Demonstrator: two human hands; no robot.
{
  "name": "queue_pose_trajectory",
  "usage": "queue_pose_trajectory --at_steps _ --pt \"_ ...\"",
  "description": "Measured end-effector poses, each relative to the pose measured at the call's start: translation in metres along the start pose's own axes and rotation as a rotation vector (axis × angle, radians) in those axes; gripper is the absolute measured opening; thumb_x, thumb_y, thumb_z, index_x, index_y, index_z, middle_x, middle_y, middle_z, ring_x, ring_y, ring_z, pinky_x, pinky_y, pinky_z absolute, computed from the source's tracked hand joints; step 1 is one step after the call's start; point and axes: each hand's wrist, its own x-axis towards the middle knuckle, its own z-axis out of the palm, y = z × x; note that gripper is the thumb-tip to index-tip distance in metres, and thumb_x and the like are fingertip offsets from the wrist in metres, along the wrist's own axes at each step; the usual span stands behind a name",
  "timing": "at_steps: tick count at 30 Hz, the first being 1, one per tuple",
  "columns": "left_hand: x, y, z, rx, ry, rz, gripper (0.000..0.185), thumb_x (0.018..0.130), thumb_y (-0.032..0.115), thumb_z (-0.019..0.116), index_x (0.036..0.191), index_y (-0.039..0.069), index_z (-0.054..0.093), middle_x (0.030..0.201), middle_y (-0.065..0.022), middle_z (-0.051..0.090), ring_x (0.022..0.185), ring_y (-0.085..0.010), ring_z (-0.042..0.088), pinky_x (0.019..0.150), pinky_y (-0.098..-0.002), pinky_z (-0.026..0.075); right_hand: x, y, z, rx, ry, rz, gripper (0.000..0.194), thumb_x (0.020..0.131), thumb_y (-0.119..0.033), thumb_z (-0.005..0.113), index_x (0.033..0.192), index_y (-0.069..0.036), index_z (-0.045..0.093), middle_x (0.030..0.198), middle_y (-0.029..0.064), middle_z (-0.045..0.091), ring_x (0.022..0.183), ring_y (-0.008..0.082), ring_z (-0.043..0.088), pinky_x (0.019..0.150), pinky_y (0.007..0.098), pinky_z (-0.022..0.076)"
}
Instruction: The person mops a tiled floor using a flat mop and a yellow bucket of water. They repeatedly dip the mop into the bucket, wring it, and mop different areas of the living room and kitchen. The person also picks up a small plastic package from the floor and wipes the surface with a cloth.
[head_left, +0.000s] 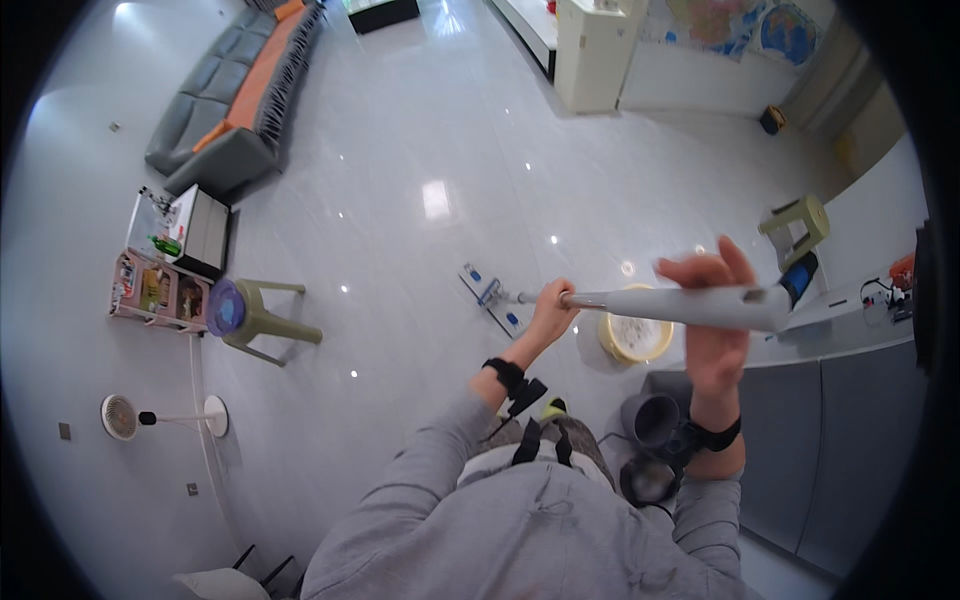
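My left hand (553, 304) is closed around the metal pole of a flat mop (589, 300), partway down its length. The pole's thick grey handle (660, 302) points up towards the camera on the right. Behind that handle lies my right hand (716, 352), with its fingers stretched out and not wrapped around it. The handle covers part of the palm, so whether they touch is hard to tell. Down on the tiled floor rests the mop's flat head plate (491, 298), which has blue fittings. A yellow basin (611, 349) of sudsy water stands just right of it, partly behind the handle.
A green stool (259, 319) stands left, near a pink storage rack (161, 289) and a white fan (120, 416). Two dark bins (651, 420) (649, 480) sit by my right side, beside grey cabinets (776, 442). Farther off are a grey sofa (217, 75) and a small green stool (799, 225).
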Motion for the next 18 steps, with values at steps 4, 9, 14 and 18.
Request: queue_pose_trajectory --at_steps 4,9,14,18 --pt "-0.004 0.005 0.057 0.208 -0.085 0.108 0.023 0.071 0.015 0.071 0.077 0.006 0.052 0.073 -0.0150 0.056 0.068 -0.0351 0.054 0.071 -0.0429 0.041 -0.026 -0.023 -0.061 -0.020 0.093 -0.063 0.025 0.093 -0.033 0.049 0.099 -0.009 0.046 0.059 -0.0010 0.042 0.051 0.0109 0.042 0.055 0.0271 0.0402" --pt "0.022 0.046 0.124 0.051 -0.161 0.137 0.027 0.068 0.020 0.075 0.078 0.007 0.053 0.074 -0.0139 0.058 0.077 -0.0345 0.056 0.078 -0.0452 0.042 -0.019 -0.077 -0.061 -0.412 0.488 -0.231 0.016 0.092 -0.024 0.050 0.090 -0.009 0.045 0.059 -0.0010 0.039 0.050 0.0085 0.038 0.050 0.0269 0.0353" --pt "0.064 -0.003 0.161 0.023 -0.293 0.105 0.026 0.066 0.015 0.074 0.079 0.005 0.055 0.077 -0.0147 0.058 0.079 -0.0354 0.056 0.073 -0.0423 0.045 -0.011 -0.022 -0.079 -0.566 0.427 -0.126 0.016 0.092 -0.015 0.046 0.079 -0.010 0.040 0.056 -0.0005 0.033 0.048 0.0089 0.035 0.048 0.0257 0.0335" --pt "0.078 -0.006 0.196 0.071 -0.403 0.046 0.021 0.067 0.016 0.073 0.080 0.008 0.058 0.082 -0.0123 0.061 0.085 -0.0332 0.057 0.073 -0.0424 0.047 -0.006 -0.030 -0.112 -0.390 0.452 -0.112 0.020 0.090 -0.012 0.044 0.071 -0.012 0.035 0.055 -0.0009 0.033 0.045 0.0082 0.030 0.047 0.0239 0.0322"
